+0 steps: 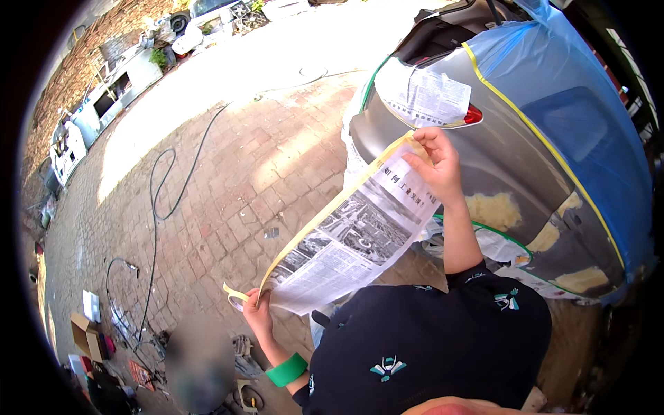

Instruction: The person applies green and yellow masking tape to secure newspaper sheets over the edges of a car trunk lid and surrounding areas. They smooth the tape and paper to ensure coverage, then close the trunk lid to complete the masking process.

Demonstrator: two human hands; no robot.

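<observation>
A newspaper sheet [366, 225] hangs stretched between my two hands, with a strip of yellow masking tape [325, 218] along its upper left edge. My left hand [258, 318] pinches the lower left corner, where a loose tape end curls out beyond the fingers. At the upper right corner my right hand [436, 164] grips the sheet between thumb and fingers, close to the car. A green band [287, 371], perhaps a tape roll, circles my left wrist. Just past my right hand, more newspaper [432, 93] covers most of a red tail light [473, 115].
The grey car body [512, 166] stands at the right, with beige filler patches [494, 209] and blue plastic film [588, 117] edged in yellow tape. A dark hose [153, 207] snakes over the brick paving [228, 228]. An open cardboard box [86, 337] and tools lie lower left.
</observation>
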